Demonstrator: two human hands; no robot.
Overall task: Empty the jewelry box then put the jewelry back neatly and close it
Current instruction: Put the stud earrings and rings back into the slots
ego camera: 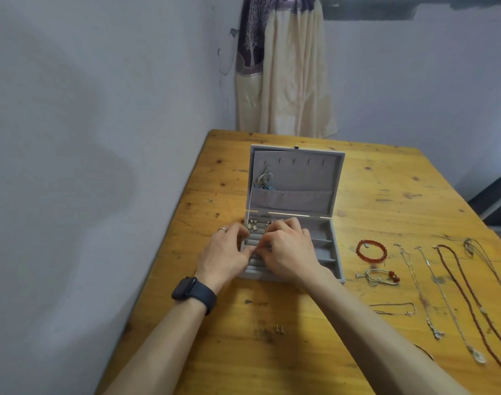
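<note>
An open grey jewelry box [333,246] stands on the wooden table, its lid [297,181] upright with a bunch of silver earrings [265,179] hanging inside. Small earrings [253,224] lie in the box's back-left section. My left hand [225,252] and my right hand [286,249] meet over the ring rolls at the box's left side, fingertips pinched together on something too small to make out. To the right lie a red bead bracelet [372,250], a silver bracelet with red beads [377,276] and several long necklaces [454,295]. Two stud earrings [280,328] lie near the front.
The wooden table [372,181] stands against a pale wall on the left. A cream curtain [283,67] hangs behind its far edge. A short silver chain [394,307] lies right of my right forearm. A dark watch sits on my left wrist.
</note>
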